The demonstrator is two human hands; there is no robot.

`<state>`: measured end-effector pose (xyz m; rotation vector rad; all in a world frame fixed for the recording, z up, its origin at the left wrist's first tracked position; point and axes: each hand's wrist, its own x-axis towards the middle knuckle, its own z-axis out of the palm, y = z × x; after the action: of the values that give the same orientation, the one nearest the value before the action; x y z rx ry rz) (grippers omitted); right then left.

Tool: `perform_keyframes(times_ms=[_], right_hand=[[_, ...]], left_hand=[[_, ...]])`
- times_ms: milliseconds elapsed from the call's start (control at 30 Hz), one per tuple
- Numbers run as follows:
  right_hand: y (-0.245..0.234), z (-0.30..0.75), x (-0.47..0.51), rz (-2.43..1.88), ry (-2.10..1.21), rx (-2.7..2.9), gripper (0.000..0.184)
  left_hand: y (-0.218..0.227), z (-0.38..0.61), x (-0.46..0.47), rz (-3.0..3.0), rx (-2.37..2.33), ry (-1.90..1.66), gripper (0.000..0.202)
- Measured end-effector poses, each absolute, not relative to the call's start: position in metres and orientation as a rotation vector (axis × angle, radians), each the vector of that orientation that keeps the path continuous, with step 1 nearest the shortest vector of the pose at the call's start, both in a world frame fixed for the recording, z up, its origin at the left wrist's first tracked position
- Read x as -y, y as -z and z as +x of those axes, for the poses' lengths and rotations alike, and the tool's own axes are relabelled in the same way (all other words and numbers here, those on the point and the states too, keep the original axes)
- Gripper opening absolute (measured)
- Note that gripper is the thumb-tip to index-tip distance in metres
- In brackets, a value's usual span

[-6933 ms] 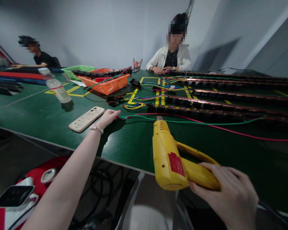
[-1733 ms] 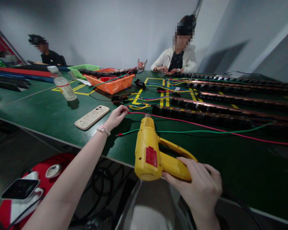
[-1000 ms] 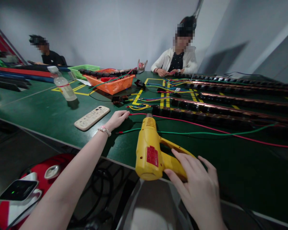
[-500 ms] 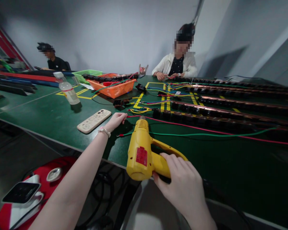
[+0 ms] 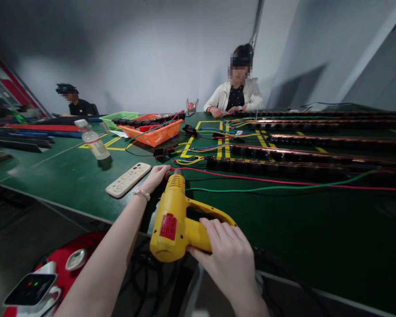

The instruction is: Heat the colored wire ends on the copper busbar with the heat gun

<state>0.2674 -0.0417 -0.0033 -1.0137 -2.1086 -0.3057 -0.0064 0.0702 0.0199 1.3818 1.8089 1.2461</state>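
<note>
1 heat gun (image 5: 168,224) gripped in your R hand (image 5: 229,251) over table (image 5: 237,211) edge, nozzle (image 5: 177,172) nr your L hand (image 5: 155,177), which pinches red wire (image 5: 224,175). Phone (image 5: 128,179) just beside L hand; green wire (image 5: 267,188) disappears behind heat gun; bottle (image 5: 97,146) & orange basket (image 5: 158,135) farther back.

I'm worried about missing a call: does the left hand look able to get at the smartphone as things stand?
Probably yes: the smartphone lies close beside the left hand, nothing visible between, though that hand would likely have to release the red wire first.
</note>
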Motion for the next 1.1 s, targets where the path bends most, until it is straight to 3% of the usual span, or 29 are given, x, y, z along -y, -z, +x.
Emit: perform_keyframes(times_ms=[400, 1100], right_hand=[[0.009, 0.308, 0.031, -0.954, 0.214, 2.079, 0.046], [0.002, 0.379, 0.025, -1.088, 0.513, 2.139, 0.037]], left_hand=[[-0.021, -0.009, -0.071, 1.326, -1.757, -1.281, 0.039], [-0.019, -0.011, -0.073, 1.309, -1.734, -1.275, 0.040]])
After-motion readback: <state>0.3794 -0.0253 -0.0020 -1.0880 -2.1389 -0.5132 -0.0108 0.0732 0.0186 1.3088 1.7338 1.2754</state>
